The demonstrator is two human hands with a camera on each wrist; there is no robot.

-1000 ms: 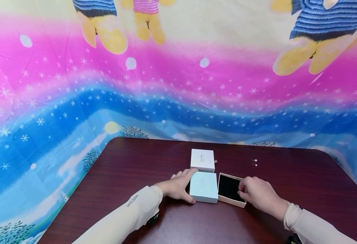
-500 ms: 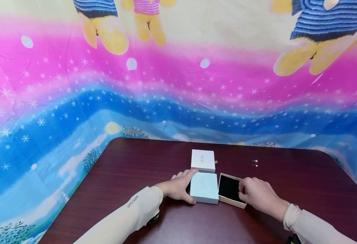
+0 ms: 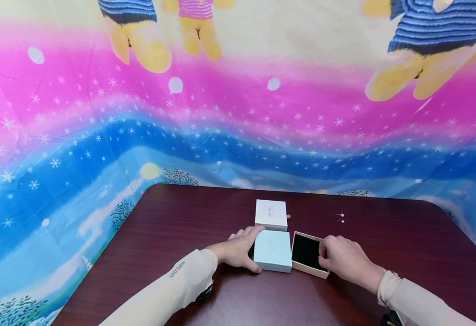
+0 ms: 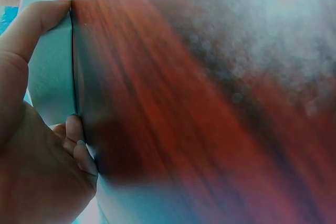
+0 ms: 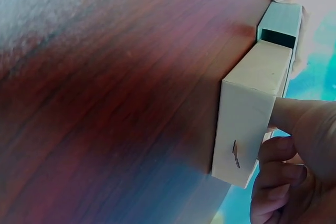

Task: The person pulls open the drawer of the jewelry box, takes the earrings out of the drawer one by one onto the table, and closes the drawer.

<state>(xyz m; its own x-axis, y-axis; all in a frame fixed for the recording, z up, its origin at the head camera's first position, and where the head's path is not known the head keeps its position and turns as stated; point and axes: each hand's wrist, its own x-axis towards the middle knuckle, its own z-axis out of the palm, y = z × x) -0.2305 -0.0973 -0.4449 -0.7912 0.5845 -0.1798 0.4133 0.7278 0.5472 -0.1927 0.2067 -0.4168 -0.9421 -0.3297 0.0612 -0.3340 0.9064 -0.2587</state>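
Note:
My left hand (image 3: 238, 251) grips a pale mint box sleeve (image 3: 272, 251) at its left end; the thumb (image 4: 55, 14) lies along the near side in the left wrist view. Just right of the sleeve's open end sits a cream drawer (image 3: 310, 270) lined with a black pad (image 3: 305, 250), slightly askew. Over its right end, my right hand (image 3: 345, 258) has curled fingers, and the thumb reaches past the rim to the pad. Whatever is between these fingertips is hidden. The right wrist view shows a slit in the drawer's end face (image 5: 236, 124).
A white printed box (image 3: 270, 213) with a small ribbon tab stands behind the mint sleeve. Two pearl-headed earrings (image 3: 341, 215) lie on the dark wooden table (image 3: 205, 206) at back right. A colourful patterned cloth (image 3: 238, 113) hangs behind the table.

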